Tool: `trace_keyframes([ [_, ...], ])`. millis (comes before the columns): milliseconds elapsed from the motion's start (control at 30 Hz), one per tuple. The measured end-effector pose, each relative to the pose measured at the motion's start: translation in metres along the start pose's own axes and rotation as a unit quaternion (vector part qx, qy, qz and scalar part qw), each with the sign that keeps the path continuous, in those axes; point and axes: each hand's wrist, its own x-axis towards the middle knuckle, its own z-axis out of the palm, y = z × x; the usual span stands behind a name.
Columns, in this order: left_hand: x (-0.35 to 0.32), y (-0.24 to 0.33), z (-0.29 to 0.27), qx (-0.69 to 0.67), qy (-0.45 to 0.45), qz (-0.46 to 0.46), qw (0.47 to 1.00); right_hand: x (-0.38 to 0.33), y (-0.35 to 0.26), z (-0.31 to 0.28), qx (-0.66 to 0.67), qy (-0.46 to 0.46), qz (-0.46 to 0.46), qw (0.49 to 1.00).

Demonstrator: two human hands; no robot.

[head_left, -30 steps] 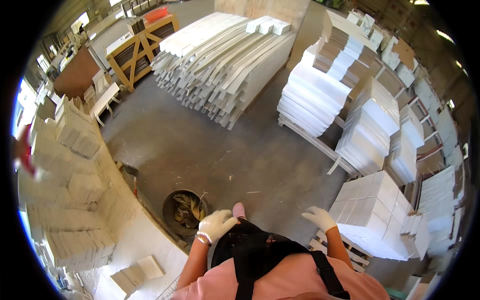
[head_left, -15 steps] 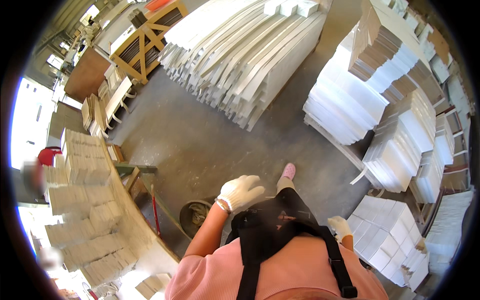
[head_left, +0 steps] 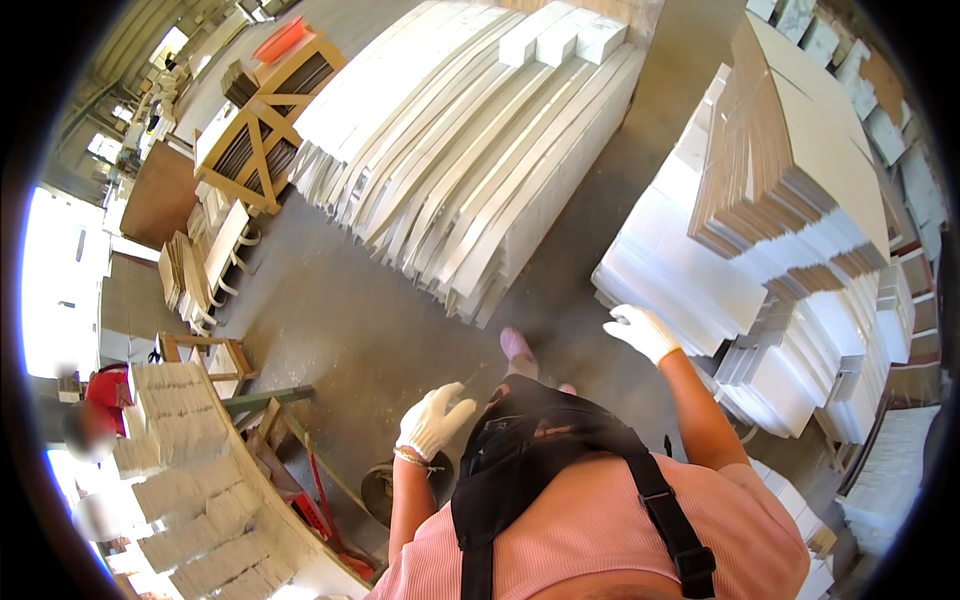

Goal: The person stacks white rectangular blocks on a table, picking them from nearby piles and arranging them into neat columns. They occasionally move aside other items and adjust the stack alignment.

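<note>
My left hand (head_left: 436,421), in a white knitted glove, hangs over the floor in front of my black apron (head_left: 540,450). Its fingers are partly spread and hold nothing. Just below it stands a dark round bucket (head_left: 378,492), partly hidden by my forearm. In a matching glove, my right hand (head_left: 643,333) reaches out at the right with fingers apart and nothing in them. It is nearest to a stack of white panels (head_left: 680,265); I cannot tell whether it touches them. Ahead lies a large pile of long pale strips (head_left: 430,190).
Brown-edged boards (head_left: 765,150) are piled at the right. White blocks (head_left: 600,40) sit on the strip pile. On my left a curved bench (head_left: 290,545) carries several stacks of pale pieces (head_left: 175,410). A wooden crate (head_left: 258,135) with an orange basin (head_left: 278,42) stands far left.
The strip pile and panel stack have come closer as I moved forward. My right hand has swung from my side out toward the panels. My left hand has moved left and lower in view.
</note>
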Motion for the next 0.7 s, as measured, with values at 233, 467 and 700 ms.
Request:
trace_keyframes([
  [233,0.166,0.001,-0.068,0.004,0.008,-0.048,0.999,0.148,-0.045,-0.018,0.012,-0.046,0.031,0.998],
  [467,0.352,0.069,-0.154,0.06,0.041,0.05,0.996,0.29,-0.028,-0.095,0.035,0.078,0.046,0.995],
  [700,0.533,0.149,-0.217,0.084,0.104,0.127,0.983,0.492,-0.065,-0.198,-0.049,0.139,-0.045,0.988],
])
